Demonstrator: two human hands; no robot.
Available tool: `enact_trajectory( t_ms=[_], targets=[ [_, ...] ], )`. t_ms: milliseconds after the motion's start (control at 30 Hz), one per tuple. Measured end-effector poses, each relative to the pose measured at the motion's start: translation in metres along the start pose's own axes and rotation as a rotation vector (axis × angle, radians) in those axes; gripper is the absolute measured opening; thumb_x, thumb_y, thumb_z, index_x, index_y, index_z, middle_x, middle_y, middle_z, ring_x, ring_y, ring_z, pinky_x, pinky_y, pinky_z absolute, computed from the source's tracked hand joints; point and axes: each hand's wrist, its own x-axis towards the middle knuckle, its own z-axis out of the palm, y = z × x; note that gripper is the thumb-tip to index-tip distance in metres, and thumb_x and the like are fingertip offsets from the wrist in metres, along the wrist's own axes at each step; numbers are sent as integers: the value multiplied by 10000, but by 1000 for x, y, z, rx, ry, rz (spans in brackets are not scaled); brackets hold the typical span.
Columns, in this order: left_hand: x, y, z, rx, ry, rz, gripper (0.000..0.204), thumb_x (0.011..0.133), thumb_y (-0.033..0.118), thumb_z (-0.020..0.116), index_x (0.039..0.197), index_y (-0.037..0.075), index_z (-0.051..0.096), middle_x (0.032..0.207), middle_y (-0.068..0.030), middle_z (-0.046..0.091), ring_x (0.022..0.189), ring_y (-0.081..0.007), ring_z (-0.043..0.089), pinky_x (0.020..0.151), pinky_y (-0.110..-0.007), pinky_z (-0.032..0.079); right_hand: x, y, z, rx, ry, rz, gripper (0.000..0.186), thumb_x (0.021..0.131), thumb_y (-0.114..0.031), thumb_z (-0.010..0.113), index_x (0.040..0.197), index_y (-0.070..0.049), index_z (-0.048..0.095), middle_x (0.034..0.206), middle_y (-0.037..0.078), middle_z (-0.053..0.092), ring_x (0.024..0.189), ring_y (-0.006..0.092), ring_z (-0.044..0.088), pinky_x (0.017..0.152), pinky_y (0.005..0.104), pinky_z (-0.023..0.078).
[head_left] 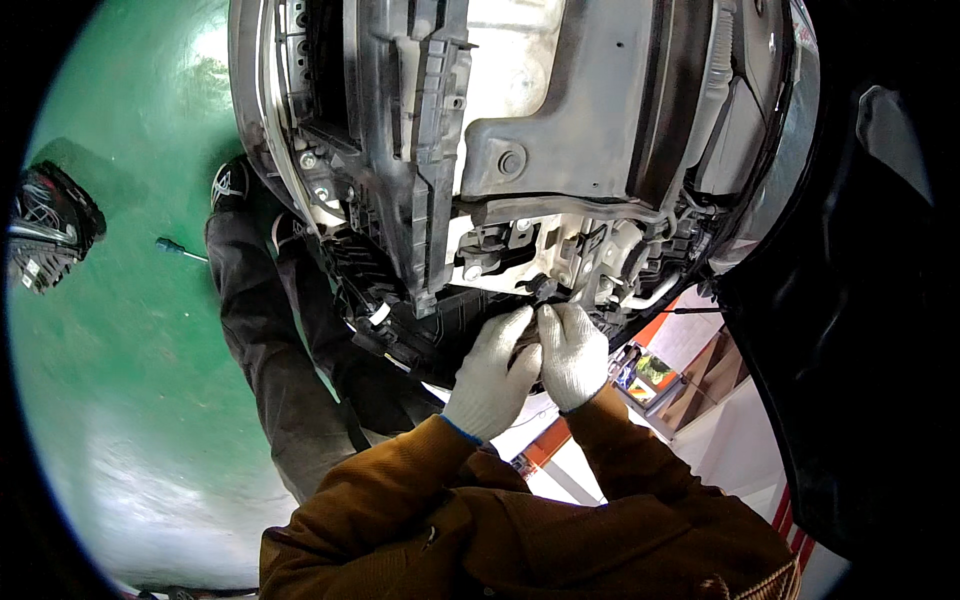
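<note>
My left hand (pixel 492 378), in a white knitted glove with a blue cuff edge, has its fingers curled at the edge of an opened-up car front. Right beside it, my right hand (pixel 574 356), gloved the same way, points its bent fingers at the same spot. Both sets of fingertips meet on something small and dark, mostly hidden by the gloves. Just beyond them sits a round black part (pixel 541 288). Past that are a pale metal bracket area (pixel 548 240) and a long black plastic frame (pixel 432 190). Black plastic trim (pixel 415 340) lies left of my left hand.
A broad grey cover (pixel 570 120) spans the car's upper middle. The dark raised hood (pixel 800 330) fills the right side. On the green floor (pixel 130 330) lie a screwdriver (pixel 180 248) and a dark bulky object (pixel 55 225). My legs (pixel 270 340) extend beside the car's front.
</note>
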Motion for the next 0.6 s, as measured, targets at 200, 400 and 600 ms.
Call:
enact_trajectory(
  t_ms=[200, 400, 600],
  targets=[
    [2, 2, -3, 16, -31, 10, 527, 1018, 286, 592, 1460, 0, 548, 1428, -268, 575, 1298, -431, 596, 1113, -456, 478, 0, 4, -9, -55, -67, -6, 265, 1045, -224, 632, 1117, 20, 706, 986, 247, 725, 915, 378, 729, 848, 411, 563],
    [2, 5, -6, 24, -69, -25, 531, 1027, 281, 582, 1474, 0, 534, 1437, -268, 570, 1319, -422, 582, 1132, -450, 461, 1, 16, -10, -60, -72, -154, 272, 1045, -241, 634, 1120, 9, 710, 958, 235, 730, 891, 375, 731, 835, 417, 564],
    [5, -9, -3, 26, -74, 34, 546, 1038, 286, 559, 1476, -36, 512, 1441, -286, 560, 1359, -428, 538, 1178, -469, 409, 0, 11, 6, 378, -21, 213, 295, 1053, -252, 636, 1092, 27, 724, 948, 145, 745, 876, 219, 681, 831, 369, 550]
  ],
)
